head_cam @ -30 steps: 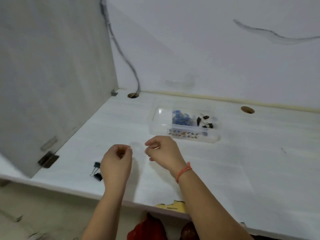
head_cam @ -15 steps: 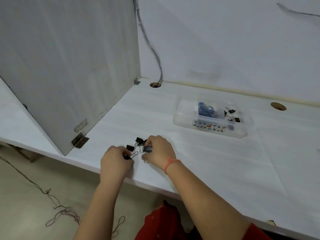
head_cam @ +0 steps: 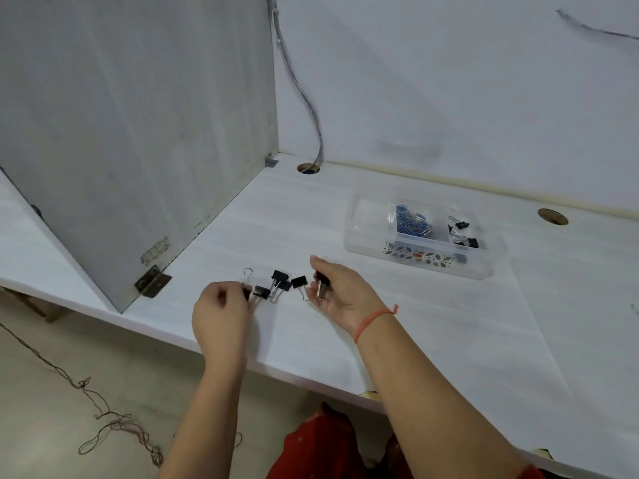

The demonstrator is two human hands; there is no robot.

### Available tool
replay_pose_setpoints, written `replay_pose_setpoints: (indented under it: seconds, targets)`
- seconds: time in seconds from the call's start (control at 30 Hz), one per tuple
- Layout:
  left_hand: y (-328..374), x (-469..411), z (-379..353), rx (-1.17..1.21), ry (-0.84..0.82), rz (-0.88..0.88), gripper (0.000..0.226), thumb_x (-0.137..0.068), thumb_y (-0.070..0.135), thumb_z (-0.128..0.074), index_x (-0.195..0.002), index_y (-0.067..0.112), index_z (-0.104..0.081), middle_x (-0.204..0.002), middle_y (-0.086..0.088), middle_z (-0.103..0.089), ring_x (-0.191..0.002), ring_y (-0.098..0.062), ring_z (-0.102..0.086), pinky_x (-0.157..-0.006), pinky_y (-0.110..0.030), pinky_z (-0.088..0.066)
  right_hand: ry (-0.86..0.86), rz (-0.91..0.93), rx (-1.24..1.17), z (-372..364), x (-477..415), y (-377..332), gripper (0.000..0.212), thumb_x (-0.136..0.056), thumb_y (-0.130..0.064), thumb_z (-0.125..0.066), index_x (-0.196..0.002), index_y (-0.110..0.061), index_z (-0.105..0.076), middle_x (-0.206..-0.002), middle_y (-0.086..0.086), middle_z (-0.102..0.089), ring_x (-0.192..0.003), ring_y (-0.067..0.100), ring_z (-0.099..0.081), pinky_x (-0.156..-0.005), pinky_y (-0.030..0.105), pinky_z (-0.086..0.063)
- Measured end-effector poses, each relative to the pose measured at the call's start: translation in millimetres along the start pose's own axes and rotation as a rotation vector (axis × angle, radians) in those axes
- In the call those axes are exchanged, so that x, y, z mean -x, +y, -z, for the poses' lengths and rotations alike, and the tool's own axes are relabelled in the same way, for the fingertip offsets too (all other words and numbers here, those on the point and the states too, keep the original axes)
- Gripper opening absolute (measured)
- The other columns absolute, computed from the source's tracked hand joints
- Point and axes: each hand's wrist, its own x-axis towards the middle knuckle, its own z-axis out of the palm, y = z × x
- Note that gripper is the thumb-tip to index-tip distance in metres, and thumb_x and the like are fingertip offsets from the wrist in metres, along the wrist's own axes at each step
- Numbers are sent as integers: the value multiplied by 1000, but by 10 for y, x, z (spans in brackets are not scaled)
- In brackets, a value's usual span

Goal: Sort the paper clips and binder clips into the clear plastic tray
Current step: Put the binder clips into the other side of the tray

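Observation:
A clear plastic tray [head_cam: 363, 233] stands on the white desk, with blue paper clips [head_cam: 412, 223] in its middle compartment and black binder clips [head_cam: 465, 233] in its right one. Several black binder clips [head_cam: 279, 282] lie loose near the desk's front edge. My right hand [head_cam: 340, 293] is turned palm up just right of them and holds one black binder clip [head_cam: 321, 283] in its fingers. My left hand [head_cam: 221, 318] pinches a binder clip [head_cam: 247, 291] at the left end of the loose group, its wire handle standing up.
A grey partition panel [head_cam: 145, 133] with a metal hinge [head_cam: 152, 281] stands at the left. A cable [head_cam: 304, 95] runs down into a desk hole [head_cam: 308, 168]; a second hole [head_cam: 552, 216] lies at the right. String [head_cam: 114, 423] trails on the floor.
The view has shifted so the tray lies further right. My right hand has lifted off the loose clips, turned palm up with one binder clip and moved right. My left hand stays at the group's left end.

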Motion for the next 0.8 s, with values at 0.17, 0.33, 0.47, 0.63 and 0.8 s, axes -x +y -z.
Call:
replay_pose_setpoints:
  seconds: [0.17,0.33,0.47,0.63,0.8]
  targets:
    - [114,-220,-31,573,-84,591,16,-85,5,-38,-78,4,-53,-67,-10,-52,-55,-22,-53,-50,-26,-53,137,492,976,-203,-166,135,13,-78,-26,-71,-85,-21,-61,-84,1,-60,-80,19,-59,-68,26,-43]
    - [239,-279,-64,723,-147,640,34,-90,33,-42,-71,6,-47,-74,-11,-46,-63,-22,-51,-63,-25,-50,-36,662,1619,-351,-338,202,38,-87,-16,-56,-124,-20,-58,-123,9,-53,-107,32,-58,-86,35,-47]
    - [222,-330,-97,428,-180,539,33,-86,30,-58,-64,10,-43,-65,-5,-45,-54,-19,-43,-39,-17,-39,9,634,1463,-286,-411,215,26,-85,-8,-54,-108,-17,-62,-111,9,-58,-99,29,-60,-77,29,-44]
    - [51,-333,-122,-674,-220,-168,39,-74,33,-71,-108,20,-58,-105,0,-57,-86,-21,-57,-69,-27,-38,59,532,970,-119,-362,53,17,-83,-5,-57,-90,-13,-71,-88,3,-67,-77,16,-63,-72,25,-49]
    - [-44,-327,-194,-765,-268,-254,18,-80,25,-66,-96,17,-63,-102,-4,-59,-80,-20,-52,-69,-27,-36,-29,40,-85,22,-206,-133,17,-93,-5,-51,-82,-6,-63,-70,4,-52,-41,9,-47,-41,17,-46]
